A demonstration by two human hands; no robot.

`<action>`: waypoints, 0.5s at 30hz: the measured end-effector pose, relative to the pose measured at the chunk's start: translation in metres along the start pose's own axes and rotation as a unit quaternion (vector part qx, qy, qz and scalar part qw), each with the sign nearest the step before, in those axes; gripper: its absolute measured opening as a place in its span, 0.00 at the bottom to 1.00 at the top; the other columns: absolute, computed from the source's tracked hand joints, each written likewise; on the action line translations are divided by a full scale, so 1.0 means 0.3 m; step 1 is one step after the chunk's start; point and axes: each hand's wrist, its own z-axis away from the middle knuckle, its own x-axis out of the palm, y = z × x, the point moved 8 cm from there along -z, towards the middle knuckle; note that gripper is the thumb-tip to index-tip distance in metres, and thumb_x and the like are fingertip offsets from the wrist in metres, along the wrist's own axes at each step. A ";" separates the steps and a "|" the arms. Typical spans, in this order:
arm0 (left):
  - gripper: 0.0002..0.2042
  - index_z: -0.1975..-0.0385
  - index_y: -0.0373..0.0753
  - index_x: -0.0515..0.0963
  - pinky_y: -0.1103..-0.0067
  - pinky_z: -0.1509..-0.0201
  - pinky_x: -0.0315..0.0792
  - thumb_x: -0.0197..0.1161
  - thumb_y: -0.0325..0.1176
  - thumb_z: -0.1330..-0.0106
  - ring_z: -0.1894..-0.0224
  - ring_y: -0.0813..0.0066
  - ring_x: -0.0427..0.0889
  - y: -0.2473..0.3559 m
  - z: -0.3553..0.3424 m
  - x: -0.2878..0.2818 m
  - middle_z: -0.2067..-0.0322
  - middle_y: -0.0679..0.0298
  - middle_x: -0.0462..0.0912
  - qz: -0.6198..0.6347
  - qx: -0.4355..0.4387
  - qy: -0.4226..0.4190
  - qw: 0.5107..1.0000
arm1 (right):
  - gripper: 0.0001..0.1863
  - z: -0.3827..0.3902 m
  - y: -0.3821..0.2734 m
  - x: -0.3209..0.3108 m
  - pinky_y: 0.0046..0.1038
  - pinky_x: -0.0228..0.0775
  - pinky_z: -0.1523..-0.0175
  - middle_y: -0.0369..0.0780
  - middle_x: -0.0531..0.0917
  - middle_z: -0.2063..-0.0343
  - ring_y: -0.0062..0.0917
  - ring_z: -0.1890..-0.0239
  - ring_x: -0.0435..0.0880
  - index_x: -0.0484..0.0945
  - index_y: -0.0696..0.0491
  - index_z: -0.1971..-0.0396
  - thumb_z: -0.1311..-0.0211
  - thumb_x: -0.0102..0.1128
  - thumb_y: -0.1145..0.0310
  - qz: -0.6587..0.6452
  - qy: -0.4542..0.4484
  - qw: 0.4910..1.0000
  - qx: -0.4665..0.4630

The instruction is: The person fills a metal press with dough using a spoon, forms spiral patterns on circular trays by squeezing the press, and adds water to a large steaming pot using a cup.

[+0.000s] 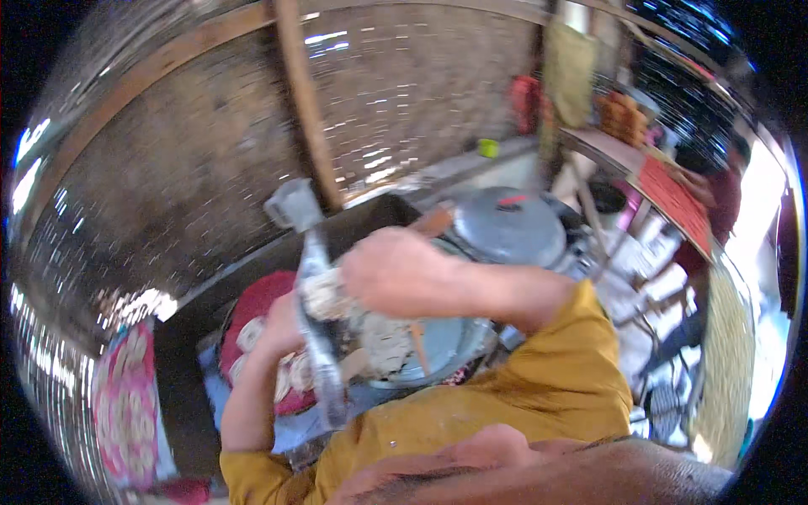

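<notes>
woven wall point(202, 143) behind; a pale-blue basin point(446, 338) holds a whitish mass point(384, 343).

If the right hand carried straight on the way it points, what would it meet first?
Probably the blurred silvery strip just left of the right hand, though depth is unclear.

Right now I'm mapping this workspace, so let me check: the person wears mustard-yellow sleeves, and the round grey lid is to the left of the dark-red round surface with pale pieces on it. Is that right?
One part is wrong: the head view shows the round grey lid to the right of the dark-red round surface. The mustard-yellow sleeves stand as stated.
</notes>
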 end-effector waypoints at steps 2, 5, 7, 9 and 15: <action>0.24 0.61 0.40 0.74 0.74 0.57 0.68 0.65 0.44 0.59 0.59 0.61 0.77 -0.082 -0.019 0.012 0.63 0.55 0.78 0.099 -0.013 -0.001 0.995 | 0.06 0.017 -0.078 -0.034 0.26 0.63 0.77 0.36 0.69 0.83 0.23 0.79 0.72 0.70 0.54 0.81 0.61 0.52 0.69 0.055 0.102 0.992 -0.040; 0.21 0.60 0.38 0.73 0.75 0.56 0.68 0.64 0.38 0.56 0.59 0.64 0.77 -0.070 -0.057 0.038 0.63 0.56 0.78 0.134 0.028 -0.012 0.990 | 0.06 0.093 -0.082 -0.057 0.25 0.61 0.79 0.33 0.67 0.84 0.19 0.80 0.70 0.71 0.54 0.79 0.60 0.51 0.69 0.117 0.179 0.975 -0.053; 0.20 0.60 0.37 0.73 0.76 0.56 0.68 0.63 0.36 0.55 0.60 0.65 0.77 -0.066 -0.058 0.029 0.63 0.57 0.78 0.140 0.035 -0.011 0.989 | 0.05 0.145 -0.037 -0.127 0.27 0.62 0.78 0.33 0.67 0.85 0.22 0.80 0.71 0.70 0.51 0.79 0.59 0.51 0.68 0.090 0.183 0.979 -0.018; 0.18 0.61 0.36 0.73 0.77 0.56 0.67 0.62 0.34 0.53 0.61 0.70 0.77 -0.101 -0.044 -0.006 0.63 0.59 0.78 0.164 0.028 0.006 0.986 | 0.04 0.215 0.045 -0.216 0.28 0.64 0.78 0.34 0.68 0.86 0.26 0.80 0.73 0.70 0.48 0.80 0.58 0.52 0.66 0.063 0.180 0.980 0.056; 0.11 0.62 0.38 0.74 0.79 0.62 0.70 0.54 0.31 0.45 0.67 0.77 0.76 -0.073 -0.041 0.019 0.67 0.66 0.77 0.114 0.054 0.005 0.992 | 0.05 0.253 0.158 -0.180 0.29 0.63 0.79 0.34 0.67 0.87 0.28 0.84 0.72 0.72 0.47 0.79 0.56 0.57 0.64 0.047 0.205 0.963 0.167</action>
